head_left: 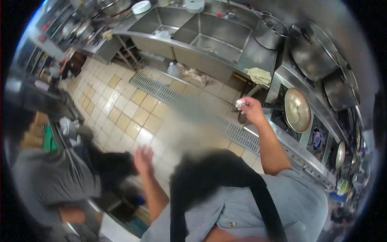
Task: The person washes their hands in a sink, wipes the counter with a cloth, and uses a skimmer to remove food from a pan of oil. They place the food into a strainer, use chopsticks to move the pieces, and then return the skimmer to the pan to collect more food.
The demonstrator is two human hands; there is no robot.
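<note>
My right hand (252, 109) is closed around a small white crumpled cloth (240, 103), just left of the stove's front edge. Beside it, a black handle runs to a light metal frying pan (298, 110) on a burner. Whether my fingers touch that handle cannot be made out. My left hand (144, 159) hangs over the tiled floor at the lower left, slightly blurred, with its fingers apart and nothing in it. A yellowish cloth (258, 76) lies on the counter corner above my right hand.
A co-worker in a grey shirt (60, 177) stands close at my left. Metal sinks (217, 36) line the far side. Large pots (312, 56) stand behind the stove; a lit burner (317, 138) is near the pan. Floor grates (155, 88) cross the tiles.
</note>
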